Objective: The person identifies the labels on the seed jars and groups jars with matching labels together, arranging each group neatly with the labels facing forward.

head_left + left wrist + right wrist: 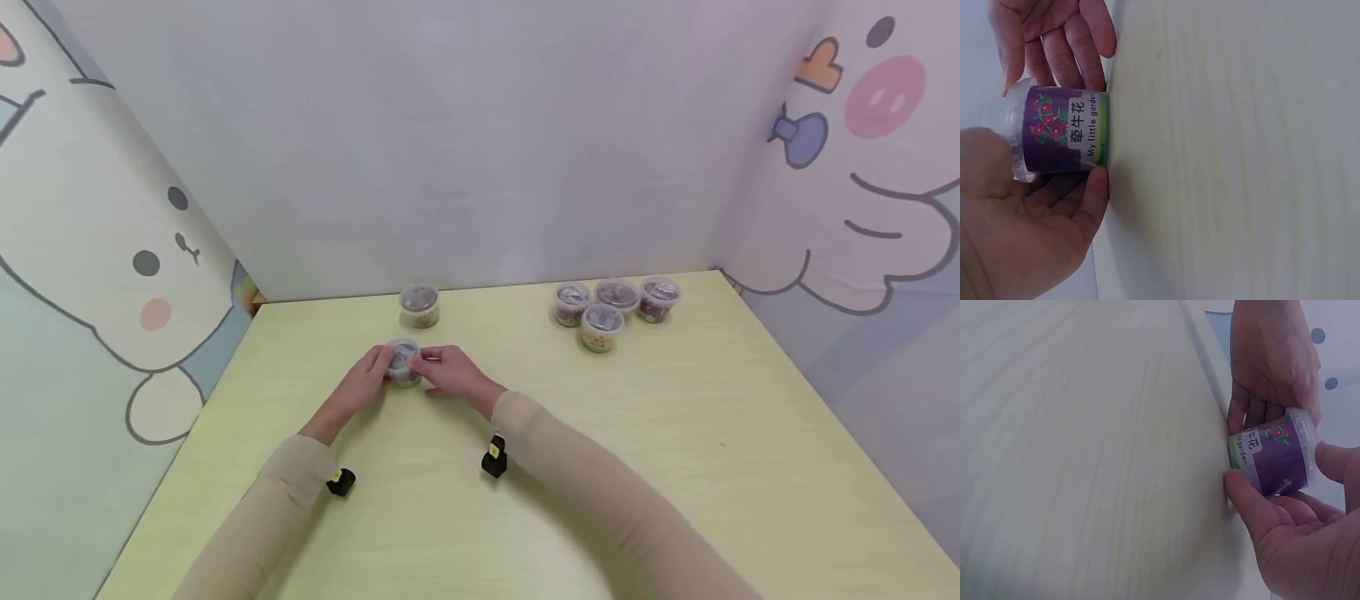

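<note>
A small plastic cup [403, 360] stands on the table between both hands. Its purple label [1054, 128] shows red flowers and the words "My little garden", and a clear lid [1302, 447] caps it. On the cup's left side, my left hand [367, 377] holds it, thumb up at the lid and fingers around the side. From the right, my right hand [453, 373] grips it too, its thumb [1333, 459] at the lid's edge and the fingers along the wall. In both wrist views, the cup's base sits right at the tabletop.
Behind the held cup stands another lidded cup [419, 307]. Several more cups cluster at the back right, a light-labelled one [602, 327] in front. Small black devices sit at the left cuff [341, 482] and right cuff [495, 457]. A pale curtain [480, 150] borders the table's back edge.
</note>
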{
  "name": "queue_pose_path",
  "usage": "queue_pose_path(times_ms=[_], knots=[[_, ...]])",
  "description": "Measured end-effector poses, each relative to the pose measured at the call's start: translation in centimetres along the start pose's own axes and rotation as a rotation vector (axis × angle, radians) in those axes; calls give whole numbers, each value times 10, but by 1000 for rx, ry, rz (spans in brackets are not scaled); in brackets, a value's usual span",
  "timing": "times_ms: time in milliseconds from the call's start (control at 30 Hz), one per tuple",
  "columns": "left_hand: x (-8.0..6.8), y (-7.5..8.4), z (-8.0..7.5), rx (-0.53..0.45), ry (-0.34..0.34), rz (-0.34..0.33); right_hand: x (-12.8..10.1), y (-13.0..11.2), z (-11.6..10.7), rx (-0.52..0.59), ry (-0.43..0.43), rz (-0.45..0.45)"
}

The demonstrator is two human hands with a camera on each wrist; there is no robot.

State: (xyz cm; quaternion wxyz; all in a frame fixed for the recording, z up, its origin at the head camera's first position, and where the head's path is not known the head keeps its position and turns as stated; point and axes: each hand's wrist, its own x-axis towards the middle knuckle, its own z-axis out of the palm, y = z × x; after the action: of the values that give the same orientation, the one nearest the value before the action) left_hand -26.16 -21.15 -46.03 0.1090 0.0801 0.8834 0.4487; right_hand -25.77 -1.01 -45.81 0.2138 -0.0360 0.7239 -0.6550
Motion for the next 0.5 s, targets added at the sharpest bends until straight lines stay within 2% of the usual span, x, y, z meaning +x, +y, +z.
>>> queue_pose_path(times_ms=[233,500], knots=[[0,-1,2,-24,-30,46,0,1,-3,-23,2,-6],[-2,-2,-2,3,-42,54,0,-3,0,-18,-17,-8]])
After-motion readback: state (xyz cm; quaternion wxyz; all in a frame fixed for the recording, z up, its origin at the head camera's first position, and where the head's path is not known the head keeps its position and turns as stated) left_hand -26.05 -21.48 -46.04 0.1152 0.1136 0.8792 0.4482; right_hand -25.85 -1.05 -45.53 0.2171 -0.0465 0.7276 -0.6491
